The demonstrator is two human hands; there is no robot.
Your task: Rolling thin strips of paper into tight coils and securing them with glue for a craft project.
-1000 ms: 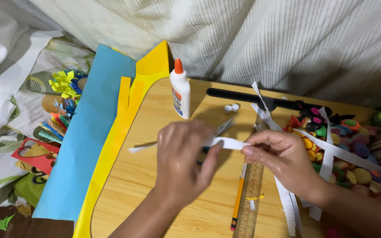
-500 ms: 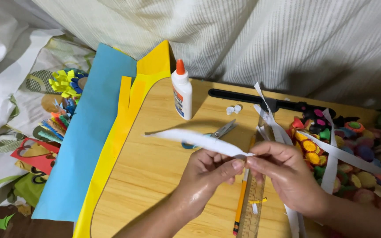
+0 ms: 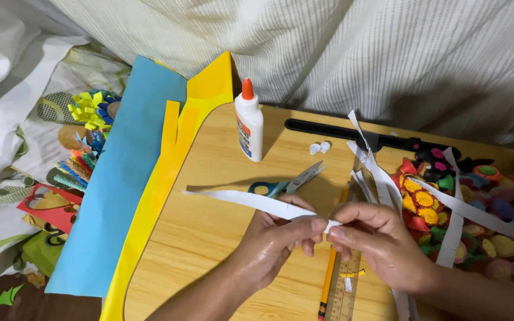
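A wooden lap table (image 3: 209, 238) filled the centre of the frame, with a blue paper sheet (image 3: 114, 178) and a yellow paper sheet (image 3: 168, 172) draped over its left edge. At right lay a heap of colourful paper flowers (image 3: 465, 208) crossed by loose white strips (image 3: 453, 232). Low in the centre, your left hand (image 3: 275, 241) and right hand (image 3: 379, 241) met, the thumb and forefinger of each pinching the near end of a white paper strip (image 3: 245, 201) that reached out toward the left, above the tabletop. A glue bottle (image 3: 249, 125) stood upright at upper centre, blue-handled scissors (image 3: 287, 183) lay just behind the strip, and a pencil (image 3: 327, 279) and a ruler (image 3: 346, 291) lay beneath your hands.
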